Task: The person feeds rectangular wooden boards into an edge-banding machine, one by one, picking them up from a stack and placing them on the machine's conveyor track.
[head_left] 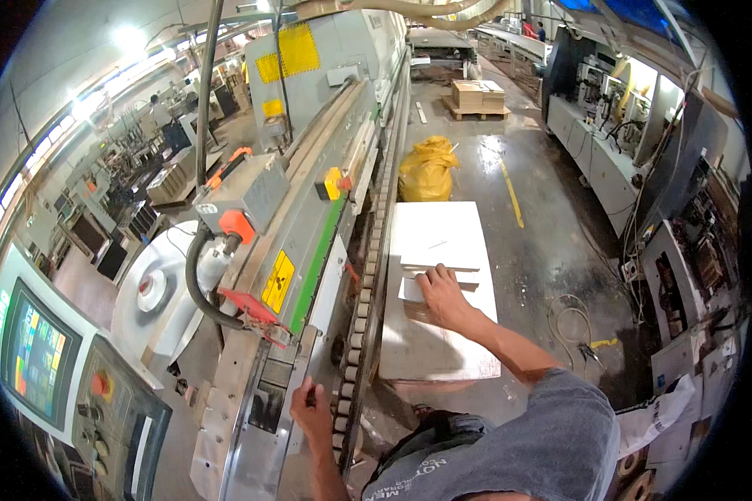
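Observation:
My right hand reaches over a large white board stack and is closed on a small white panel lying on top of it. Just beyond my fingers lies another narrow white panel, partly shaded. My left hand hovers beside the metal edge of a long machine, its fingers curled in with nothing visible in them. A chain of rollers runs between that hand and the board stack.
A yellow sack stands behind the stack, and farther off a pallet of brown boards. At the left is a control panel with a screen. A hose or cable lies coiled on the floor at the right, near other machinery.

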`<action>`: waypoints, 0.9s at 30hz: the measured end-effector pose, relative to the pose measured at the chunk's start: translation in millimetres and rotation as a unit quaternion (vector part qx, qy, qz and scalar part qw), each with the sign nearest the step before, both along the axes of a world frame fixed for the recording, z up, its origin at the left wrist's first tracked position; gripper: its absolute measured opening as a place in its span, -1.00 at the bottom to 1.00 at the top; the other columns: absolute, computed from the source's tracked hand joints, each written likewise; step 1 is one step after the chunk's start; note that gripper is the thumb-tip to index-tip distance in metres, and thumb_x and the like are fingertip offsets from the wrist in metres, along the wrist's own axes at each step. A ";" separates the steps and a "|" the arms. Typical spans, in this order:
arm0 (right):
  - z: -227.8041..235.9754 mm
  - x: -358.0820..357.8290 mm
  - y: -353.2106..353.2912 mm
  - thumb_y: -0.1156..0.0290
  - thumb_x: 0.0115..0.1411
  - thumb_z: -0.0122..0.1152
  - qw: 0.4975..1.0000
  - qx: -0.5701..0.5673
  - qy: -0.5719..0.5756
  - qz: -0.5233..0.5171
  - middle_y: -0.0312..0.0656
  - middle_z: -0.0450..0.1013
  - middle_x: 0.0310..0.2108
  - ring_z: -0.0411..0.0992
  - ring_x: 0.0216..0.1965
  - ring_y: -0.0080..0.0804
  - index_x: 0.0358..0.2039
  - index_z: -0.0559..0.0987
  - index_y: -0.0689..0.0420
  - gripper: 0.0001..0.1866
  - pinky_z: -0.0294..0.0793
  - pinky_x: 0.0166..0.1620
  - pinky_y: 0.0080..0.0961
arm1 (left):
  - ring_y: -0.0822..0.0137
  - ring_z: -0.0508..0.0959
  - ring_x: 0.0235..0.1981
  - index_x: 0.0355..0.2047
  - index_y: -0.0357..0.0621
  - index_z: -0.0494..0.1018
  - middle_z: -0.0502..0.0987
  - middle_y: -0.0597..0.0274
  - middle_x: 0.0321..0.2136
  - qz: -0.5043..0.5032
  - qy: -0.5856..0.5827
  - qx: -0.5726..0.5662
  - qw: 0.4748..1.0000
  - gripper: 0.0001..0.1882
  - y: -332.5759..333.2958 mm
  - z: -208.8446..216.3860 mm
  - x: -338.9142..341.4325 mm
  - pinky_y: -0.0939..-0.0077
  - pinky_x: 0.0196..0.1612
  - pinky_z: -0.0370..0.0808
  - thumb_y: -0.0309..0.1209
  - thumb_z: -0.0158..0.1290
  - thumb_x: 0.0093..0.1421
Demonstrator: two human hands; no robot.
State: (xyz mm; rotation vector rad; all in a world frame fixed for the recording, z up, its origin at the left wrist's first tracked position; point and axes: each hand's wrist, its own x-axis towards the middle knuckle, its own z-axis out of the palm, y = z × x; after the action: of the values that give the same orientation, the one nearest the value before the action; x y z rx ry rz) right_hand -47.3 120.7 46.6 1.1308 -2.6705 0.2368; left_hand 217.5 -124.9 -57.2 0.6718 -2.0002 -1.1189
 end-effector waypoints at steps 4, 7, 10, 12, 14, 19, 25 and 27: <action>54.6 45.9 -16.8 0.32 0.15 0.38 0.923 -0.269 -0.244 0.126 -0.01 0.37 -0.11 0.37 -0.04 -0.20 0.10 0.35 0.19 -0.44 0.43 0.02 -0.21 | 0.08 0.53 -0.13 0.05 -0.33 0.50 0.57 -0.01 -0.11 -0.066 -0.012 -0.037 0.997 -0.50 32.0 59.4 -0.6 0.26 -0.11 0.48 -0.30 0.26 0.16; 17.0 73.3 -68.0 0.35 0.19 0.38 0.661 -0.516 -0.504 0.209 -0.23 0.39 -0.17 0.43 -0.21 -0.47 0.06 0.37 0.19 -0.50 0.51 -0.19 -0.49 | -0.06 0.46 0.08 0.20 -0.34 0.39 0.49 -0.13 0.06 -0.203 0.044 0.008 0.978 -0.28 42.3 79.3 -4.2 0.12 0.13 0.39 -0.21 0.31 0.10; -18.3 112.4 -115.1 0.40 0.24 0.31 0.498 -0.594 -0.612 0.154 -0.29 0.45 -0.29 0.45 -0.34 -0.56 0.08 0.39 0.23 -0.55 0.53 -0.34 -0.60 | 0.13 0.53 -0.07 0.22 -0.34 0.36 0.49 -0.01 -0.03 -0.203 0.008 0.061 0.977 -0.31 42.8 87.9 4.2 0.39 -0.05 0.46 -0.28 0.28 0.14; -49.8 126.3 -129.6 0.39 0.30 0.24 0.450 -0.568 -0.663 0.187 -0.27 0.51 -0.16 0.51 -0.22 -0.54 0.13 0.41 0.23 -0.57 0.58 -0.17 -0.55 | 0.17 0.55 -0.07 0.15 -0.25 0.46 0.54 -0.03 -0.06 -0.120 -0.020 0.085 0.989 -0.48 26.0 63.1 26.5 0.40 -0.06 0.48 -0.43 0.23 0.17; -55.7 148.7 -149.1 0.38 0.35 0.17 0.485 -0.514 -0.697 0.121 -0.27 0.54 -0.18 0.54 -0.21 -0.51 0.08 0.46 0.22 -0.66 0.60 -0.14 -0.50 | 0.06 0.57 -0.05 0.11 -0.16 0.52 0.53 -0.12 -0.01 -0.040 -0.073 0.011 0.996 -0.50 9.8 57.6 53.2 0.35 -0.03 0.51 -0.55 0.24 0.10; -100.0 220.9 -177.0 0.33 0.34 0.20 0.518 -0.332 -0.775 0.145 0.01 0.43 0.07 0.50 -0.05 -0.30 0.35 0.17 0.30 -0.33 0.63 -0.13 -0.37 | -0.02 0.53 0.01 0.05 -0.11 0.57 0.54 -0.11 -0.04 0.099 -0.152 -0.061 0.981 -0.49 -37.9 25.4 134.7 0.25 0.04 0.48 -0.57 0.28 0.02; -99.8 275.4 -236.9 0.41 0.35 0.12 0.496 -0.296 -0.795 0.185 -0.02 0.43 -0.01 0.49 -0.11 -0.34 0.38 0.02 0.40 -0.27 0.67 -0.19 -0.39 | -0.06 0.50 -0.01 -0.06 -0.08 0.62 0.55 -0.03 -0.06 0.132 -0.164 -0.237 0.949 -0.49 -89.4 2.6 163.7 0.10 0.07 0.42 -0.58 0.31 -0.11; -98.1 284.3 -254.1 0.47 0.34 0.07 0.498 -0.292 -0.798 0.171 -0.10 0.43 -0.15 0.46 -0.23 -0.42 0.34 0.01 0.49 -0.31 0.67 -0.27 -0.46 | -0.04 0.47 0.01 -0.12 -0.06 0.62 0.53 0.04 -0.03 0.139 -0.155 -0.296 0.932 -0.51 -97.3 -1.1 165.4 0.08 0.07 0.40 -0.55 0.34 -0.16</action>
State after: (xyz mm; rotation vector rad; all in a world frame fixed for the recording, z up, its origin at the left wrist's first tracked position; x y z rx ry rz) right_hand 237.1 -133.4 -51.5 1.3274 -2.4258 3.3670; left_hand 383.0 -222.2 -58.3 0.8008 -2.2583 -0.2166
